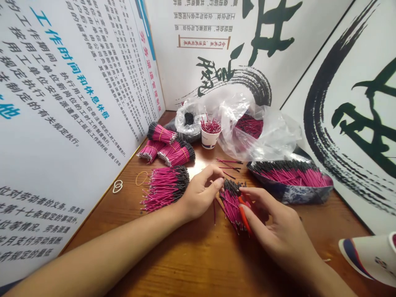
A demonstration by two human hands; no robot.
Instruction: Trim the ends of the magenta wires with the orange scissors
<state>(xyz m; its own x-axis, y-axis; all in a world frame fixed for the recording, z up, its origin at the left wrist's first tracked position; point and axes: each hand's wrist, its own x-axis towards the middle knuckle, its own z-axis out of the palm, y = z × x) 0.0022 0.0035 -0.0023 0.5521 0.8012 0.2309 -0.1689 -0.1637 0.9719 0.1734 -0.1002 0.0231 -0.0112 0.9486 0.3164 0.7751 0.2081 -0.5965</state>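
Observation:
My left hand (pixel 202 192) is closed, thumb and fingers pinched together near the middle of the table; what the tips hold is too small to make out. My right hand (pixel 272 218) is wrapped round red-handled pliers (pixel 245 214), whose tip points toward a loose pile of pink sticks with black ends (pixel 230 202) between the hands. Left of my left hand lies a wider pile of the same sticks (pixel 165 187), black ends to the right. A few single sticks (pixel 229 167) lie behind the hands.
Banded bundles (pixel 179 154) are stacked at the back left, beside a paper cup of sticks (pixel 210 138). Plastic bags (pixel 278 132) stand behind. A dark tray of sticks (pixel 291 181) sits at right, a tipped cup (pixel 368 258) front right. Rubber bands (pixel 117 186) lie at left.

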